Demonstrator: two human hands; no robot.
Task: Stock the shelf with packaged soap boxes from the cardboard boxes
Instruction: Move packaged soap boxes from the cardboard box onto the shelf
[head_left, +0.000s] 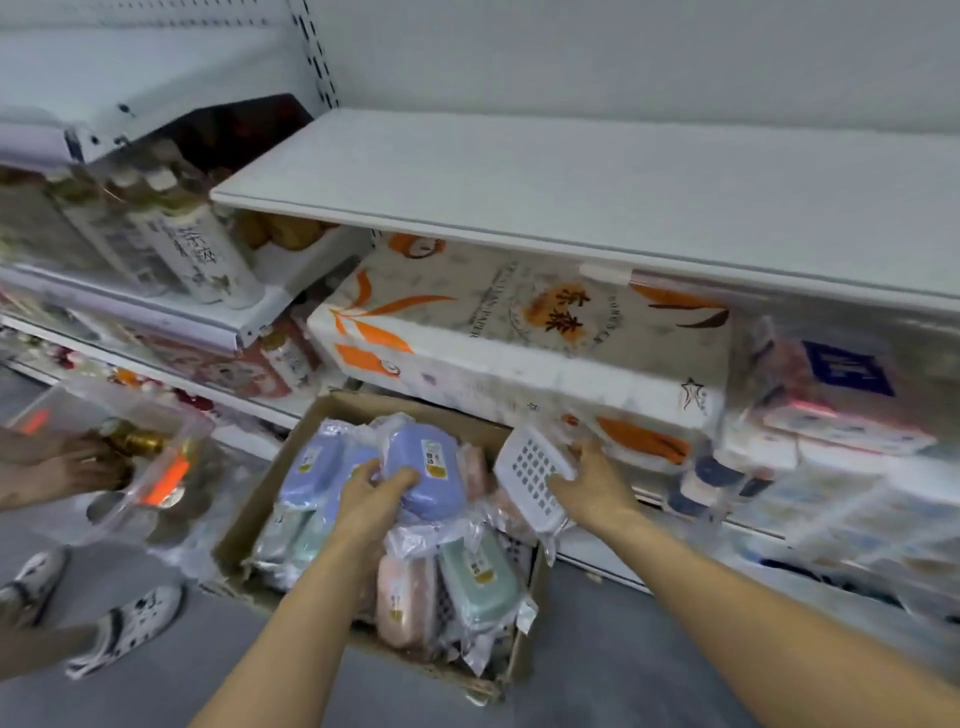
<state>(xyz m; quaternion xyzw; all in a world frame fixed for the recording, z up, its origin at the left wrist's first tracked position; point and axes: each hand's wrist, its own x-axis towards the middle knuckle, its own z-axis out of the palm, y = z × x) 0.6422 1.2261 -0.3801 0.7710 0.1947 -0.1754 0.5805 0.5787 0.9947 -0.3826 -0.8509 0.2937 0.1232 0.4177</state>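
An open cardboard box (244, 525) sits on the floor below the shelves, filled with several plastic-wrapped soap boxes in purple, pink and green. My left hand (371, 491) grips a purple soap box (428, 467) at the top of the pile. My right hand (592, 480) holds a wrapped soap box with its white perforated underside (535, 475) facing me, at the box's right edge. A green soap box (478, 577) and a pink one (402, 603) lie near the front. Above runs a bare white shelf (571, 192).
Large tissue packs (524, 332) fill the level under the white shelf. White bottles (197, 249) stand on the left shelf. Another person's hand (72, 467) holds a clear container (130, 452) at left, their patterned white shoes (124, 623) on the grey floor.
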